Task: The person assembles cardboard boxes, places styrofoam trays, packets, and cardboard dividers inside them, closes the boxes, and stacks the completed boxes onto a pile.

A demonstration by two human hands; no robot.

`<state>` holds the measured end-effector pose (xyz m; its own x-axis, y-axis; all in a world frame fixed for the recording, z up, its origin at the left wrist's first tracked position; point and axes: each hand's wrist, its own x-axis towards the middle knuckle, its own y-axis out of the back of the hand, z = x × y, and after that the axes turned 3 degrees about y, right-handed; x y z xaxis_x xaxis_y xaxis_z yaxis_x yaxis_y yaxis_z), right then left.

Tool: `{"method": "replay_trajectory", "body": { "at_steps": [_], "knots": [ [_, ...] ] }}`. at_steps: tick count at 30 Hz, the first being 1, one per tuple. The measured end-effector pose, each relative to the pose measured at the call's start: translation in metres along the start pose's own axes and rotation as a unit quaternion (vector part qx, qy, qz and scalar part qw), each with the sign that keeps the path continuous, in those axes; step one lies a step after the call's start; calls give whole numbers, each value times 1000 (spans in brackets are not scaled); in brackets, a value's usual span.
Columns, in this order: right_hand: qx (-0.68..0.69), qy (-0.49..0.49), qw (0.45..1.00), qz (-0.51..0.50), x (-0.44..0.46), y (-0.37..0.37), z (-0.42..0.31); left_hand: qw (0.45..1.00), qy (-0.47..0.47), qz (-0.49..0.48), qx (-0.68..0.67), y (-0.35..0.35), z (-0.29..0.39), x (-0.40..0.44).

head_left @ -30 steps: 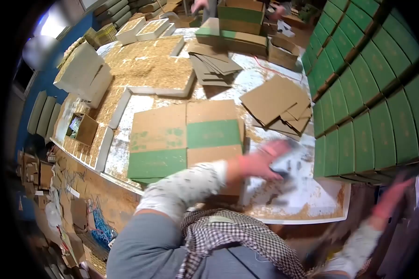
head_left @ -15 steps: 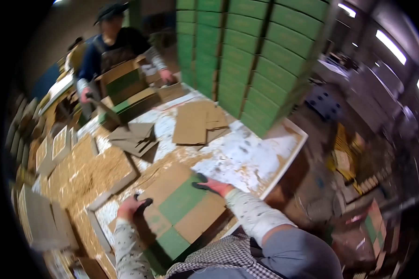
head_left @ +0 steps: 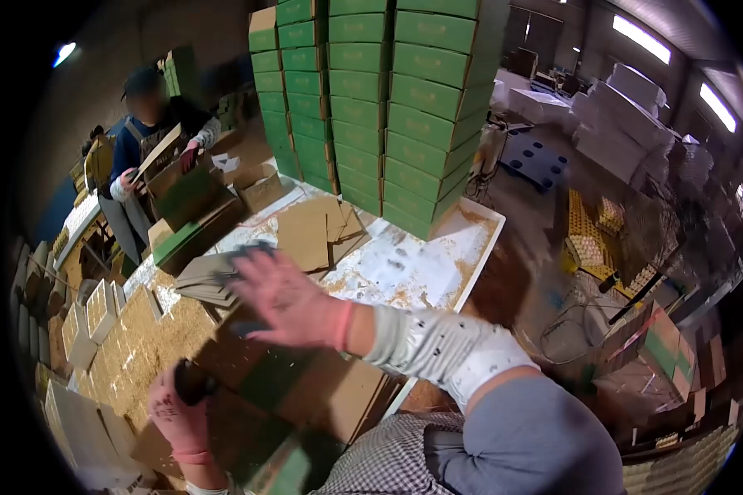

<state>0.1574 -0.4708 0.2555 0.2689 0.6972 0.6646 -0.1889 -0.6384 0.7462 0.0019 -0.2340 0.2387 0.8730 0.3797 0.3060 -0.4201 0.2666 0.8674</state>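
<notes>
In front of my body lies a brown and green cardboard box (head_left: 334, 394), partly shaded and partly covered by my right arm. My right hand (head_left: 293, 301), in a pink glove with dark fingertips, is raised over the far part of the box. Its fingers are spread, slightly blurred, and hold nothing. At the box's left side is my left hand (head_left: 180, 412), also gloved, with its fingers curled together. Whatever is between those fingers is hidden from view.
Flat cardboard pieces (head_left: 303, 237) lie on the white, dusty table (head_left: 388, 266). Stacked green boxes (head_left: 429, 111) stand at its far edge. Across the table a co-worker (head_left: 144, 124) handles an open box (head_left: 191, 202). Wood-like shavings (head_left: 153, 330) fill the left side.
My right hand has lifted off the box and swung left across it, fingers spread. My left hand has moved down and left. The view has shifted, and the co-worker now holds up a flat piece.
</notes>
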Motion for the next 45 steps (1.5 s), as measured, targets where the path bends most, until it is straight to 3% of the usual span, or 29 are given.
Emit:
{"method": "replay_trajectory", "body": {
  "at_steps": [1, 3, 7, 12, 13, 14, 15, 16, 17, 18, 19, 21, 23, 24, 25, 28, 29, 30, 32, 34, 35, 37, 38, 39, 41, 42, 43, 44, 45],
  "knots": [
    [-55, 69, 995, -42, 18, 1, -10, 994, -70, 52, 64, 11, 15, -2],
    [81, 22, 923, -376, 41, 4, -25, 989, -78, 67, 106, -3, 32, -20],
    [59, 70, 899, -429, 63, -12, -12, 958, -154, 185, 157, -13, 29, -92],
    [-24, 104, 960, -258, 120, -68, -27, 937, -313, -145, -51, 57, 51, -115],
    [-44, 134, 952, -272, 105, -93, -35, 940, -181, -267, -109, 93, 49, -101],
    [-101, 195, 955, -198, 104, -88, -42, 939, -70, -201, -271, 98, 11, -95],
    [-14, 120, 958, -262, 111, -83, -49, 990, 46, 116, -59, 65, -24, -92],
    [-23, 181, 970, -161, 104, -73, -42, 940, 41, 171, 292, 46, -43, -64],
    [-28, 243, 968, -60, 94, -65, -38, 983, 177, -4, 45, 52, -52, -46],
    [33, 233, 957, -168, 81, -56, -32, 989, 139, -47, 20, 54, -57, -47],
    [92, 221, 932, -270, 69, -41, -24, 991, 99, -86, -3, 59, -55, -44],
    [349, 258, 613, -660, 57, -13, -11, 973, 119, -184, -77, 71, -1, -39],
    [157, 207, 894, -366, 22, -19, -54, 955, 66, -285, 42, 53, -22, -18],
    [147, 127, 948, -253, -13, -75, -68, 948, 121, -293, 15, 47, -13, -2],
    [115, 126, 916, -362, -38, -106, -70, 939, 172, -299, -15, 25, -32, 14],
    [-62, 233, 935, -262, 12, -95, -54, 983, 71, 12, 169, -69, -65, 10],
    [-92, 174, 921, -336, 59, -42, -46, 983, 36, 52, 174, -81, -71, 6],
    [-54, 116, 942, -310, 55, -39, -36, 996, 30, 79, -18, -63, -55, 6],
    [30, -6, 967, -255, 33, -46, -28, 973, -36, 220, -65, -56, -58, 1],
    [-31, 9, 976, -215, -4, -97, -46, 965, -48, 251, 66, -33, -31, -3],
    [60, 16, 938, -341, -11, -86, -58, 986, 60, 144, 53, -34, -36, -10],
    [214, -65, 913, -341, -10, -78, -38, 957, 276, -87, -3, -29, -47, -21],
    [284, -62, 861, -417, 3, -89, -9, 973, 227, -43, 12, -20, -45, -35],
    [443, -295, 711, -460, 3, -83, 11, 982, 184, 10, -40, -12, -68, -47],
    [280, -152, 847, -426, 7, -80, 39, 978, 88, 166, -85, 1, -78, -85],
    [450, -175, 841, -242, 10, -58, 26, 963, 108, 208, -136, 0, -73, -102],
    [550, -195, 785, -208, 20, -43, 7, 940, 151, 230, -202, -1, -72, -118],
    [430, -40, 892, -133, 23, -23, -12, 903, 208, 236, -292, -2, -72, -132],
    [346, 73, 919, -173, 22, -25, -26, 850, 249, 237, -400, -4, -65, -142]
  ]
}}
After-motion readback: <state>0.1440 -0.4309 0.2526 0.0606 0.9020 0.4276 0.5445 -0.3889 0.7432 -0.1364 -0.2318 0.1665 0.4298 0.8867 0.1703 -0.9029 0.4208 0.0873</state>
